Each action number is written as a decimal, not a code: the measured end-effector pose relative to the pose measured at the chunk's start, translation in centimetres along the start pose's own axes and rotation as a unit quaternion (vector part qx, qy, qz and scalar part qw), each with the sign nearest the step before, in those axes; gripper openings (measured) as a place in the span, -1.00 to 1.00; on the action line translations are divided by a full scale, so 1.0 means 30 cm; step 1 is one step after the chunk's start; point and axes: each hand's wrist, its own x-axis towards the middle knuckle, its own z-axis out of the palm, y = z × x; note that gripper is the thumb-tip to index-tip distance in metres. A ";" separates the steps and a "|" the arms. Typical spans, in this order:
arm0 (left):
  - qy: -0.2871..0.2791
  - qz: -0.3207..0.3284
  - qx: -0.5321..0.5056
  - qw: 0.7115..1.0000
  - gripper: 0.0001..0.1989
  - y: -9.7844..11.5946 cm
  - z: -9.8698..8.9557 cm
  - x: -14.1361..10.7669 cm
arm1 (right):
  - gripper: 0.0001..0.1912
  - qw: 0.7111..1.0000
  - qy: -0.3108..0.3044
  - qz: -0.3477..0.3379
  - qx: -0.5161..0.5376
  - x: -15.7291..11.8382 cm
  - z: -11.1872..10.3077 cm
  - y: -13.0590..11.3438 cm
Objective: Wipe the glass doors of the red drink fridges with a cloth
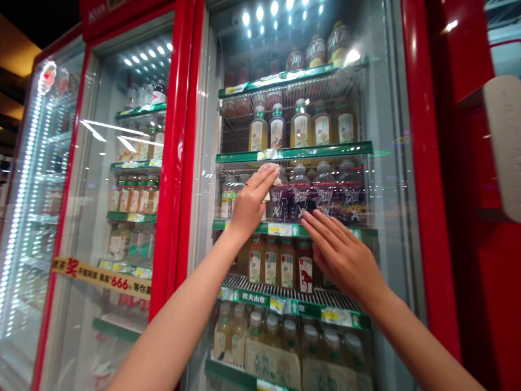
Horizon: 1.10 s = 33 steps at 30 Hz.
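Observation:
A tall glass fridge door stands in front of me, with bottled drinks showing through it. My left hand presses a crumpled whitish cloth against the pane, just below a green shelf edge. Its fingers lie over the cloth and hide part of it. My right hand is lower and to the right, fingers stretched out and side by side, with nothing seen in it. Its fingertips are at or close to the glass, in front of purple-looking bottles; whether they touch it I cannot tell.
Red frame posts border the door. To the left is a second fridge door with a yellow printed strip across it. Farther left stands a brightly lit cabinet. A pale rounded panel juts out at the right. Lights reflect in the glass.

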 end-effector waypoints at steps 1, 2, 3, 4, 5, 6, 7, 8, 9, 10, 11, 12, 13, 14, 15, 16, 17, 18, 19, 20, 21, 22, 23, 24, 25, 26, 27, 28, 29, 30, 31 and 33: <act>0.009 -0.007 0.000 1.000 -0.06 0.010 0.021 0.019 | -0.04 1.000 0.004 0.012 -0.004 -0.011 -0.009 0.008; 0.014 -0.008 -0.001 1.000 -0.05 0.026 0.042 0.029 | -0.04 1.000 0.007 0.024 -0.009 -0.022 -0.016 0.015; 0.014 -0.005 -0.001 1.000 -0.05 0.044 0.060 0.030 | -0.05 0.999 0.009 0.033 -0.016 -0.034 -0.021 0.020; 0.010 0.003 -0.002 1.000 -0.04 0.063 0.072 0.021 | -0.06 0.999 0.010 0.040 -0.023 -0.045 -0.024 0.023; 0.003 0.015 -0.002 1.000 -0.05 0.081 0.079 0.003 | -0.07 0.999 0.009 0.044 -0.030 -0.055 -0.024 0.024; -0.006 0.027 -0.002 1.000 -0.06 0.096 0.078 -0.020 | -0.07 0.998 0.006 0.046 -0.036 -0.062 -0.023 0.022; -0.016 0.041 -0.002 0.999 -0.08 0.105 0.072 -0.046 | -0.07 0.998 0.003 0.047 -0.042 -0.068 -0.021 0.019; -0.026 0.053 -0.001 0.998 -0.11 0.109 0.062 -0.070 | -0.07 0.998 0.000 0.048 -0.046 -0.070 -0.018 0.015; -0.034 0.059 0.001 0.998 -0.13 0.107 0.050 -0.088 | -0.06 0.998 -0.001 0.050 -0.048 -0.071 -0.015 0.010; -0.039 0.065 0.002 0.997 -0.13 0.101 0.039 -0.098 | -0.06 0.997 -0.001 0.052 -0.049 -0.071 -0.013 0.004; -0.038 0.065 0.003 0.997 -0.12 0.091 0.031 -0.098 | -0.06 0.997 -0.002 0.054 -0.050 -0.069 -0.011 0.000; -0.033 0.062 0.002 0.998 -0.09 0.082 0.028 -0.088 | -0.06 0.997 -0.003 0.056 -0.051 -0.068 -0.011 -0.004; -0.023 0.055 0.001 0.998 -0.06 0.073 0.032 -0.068 | -0.06 0.997 -0.004 0.057 -0.053 -0.066 -0.011 -0.007; -0.010 0.046 0.001 0.999 -0.03 0.067 0.043 -0.043 | -0.06 0.997 -0.005 0.057 -0.056 -0.065 -0.012 -0.009; 0.003 0.036 0.000 0.999 0.00 0.065 0.058 -0.014 | -0.05 0.996 -0.006 0.057 -0.061 -0.064 -0.014 -0.010; 0.014 0.030 -0.001 0.999 0.01 0.068 0.078 0.015 | -0.05 0.996 -0.006 0.055 -0.066 -0.063 -0.015 -0.010; 0.023 0.027 -0.001 0.999 0.01 0.075 0.098 0.038 | -0.05 0.996 -0.006 0.053 -0.071 -0.063 -0.017 -0.010; 0.028 0.026 -0.002 0.999 0.01 0.087 0.117 0.054 | -0.06 0.996 -0.005 0.051 -0.074 -0.063 -0.017 -0.009; 0.029 0.029 -0.004 0.999 -0.01 0.101 0.132 0.059 | -0.06 0.996 -0.005 0.051 -0.075 -0.063 -0.017 -0.008; 0.026 0.034 -0.007 0.999 -0.02 0.115 0.141 0.055 | -0.06 0.996 -0.005 0.051 -0.074 -0.063 -0.017 -0.008; 0.021 0.041 -0.010 0.999 -0.04 0.128 0.145 0.040 | -0.05 0.996 -0.006 0.052 -0.072 -0.064 -0.016 -0.007; 0.016 0.048 -0.013 0.999 -0.06 0.138 0.142 0.020 | -0.05 0.996 -0.005 0.053 -0.070 -0.065 -0.016 -0.007; 0.011 0.057 -0.014 0.998 -0.09 0.143 0.134 -0.005 | -0.05 0.996 -0.005 0.055 -0.066 -0.066 -0.015 -0.007; 0.005 0.065 -0.013 0.998 -0.11 0.143 0.123 -0.028 | -0.04 0.996 -0.004 0.057 -0.063 -0.066 -0.014 -0.007; 0.000 0.072 -0.010 0.997 -0.13 0.138 0.110 -0.045 | -0.04 0.997 -0.004 0.057 -0.060 -0.067 -0.012 -0.008; -0.005 0.076 -0.006 0.997 -0.13 0.130 0.098 -0.055 | -0.04 0.997 -0.005 0.057 -0.059 -0.067 -0.012 -0.008; -0.008 0.074 -0.001 0.997 -0.12 0.119 0.089 -0.055 | -0.03 0.997 -0.006 0.057 -0.059 -0.068 -0.011 -0.009; -0.008 0.067 0.003 0.998 -0.10 0.109 0.085 -0.045 | -0.03 0.997 -0.007 0.056 -0.059 -0.068 -0.010 -0.009; -0.005 0.058 0.007 0.998 -0.07 0.101 0.086 -0.027 | -0.03 0.997 -0.008 0.056 -0.058 -0.068 -0.009 -0.009; 0.003 0.046 0.010 0.999 -0.05 0.098 0.094 -0.003 | -0.03 0.997 -0.010 0.057 -0.057 -0.069 -0.008 -0.010; 0.014 0.035 0.012 0.999 -0.04 0.101 0.107 0.022 | -0.03 0.997 -0.011 0.059 -0.056 -0.069 -0.007 -0.010; 0.033 0.022 0.013 0.999 -0.05 0.126 0.144 0.059 | -0.02 0.997 -0.012 0.062 -0.052 -0.070 -0.006 -0.010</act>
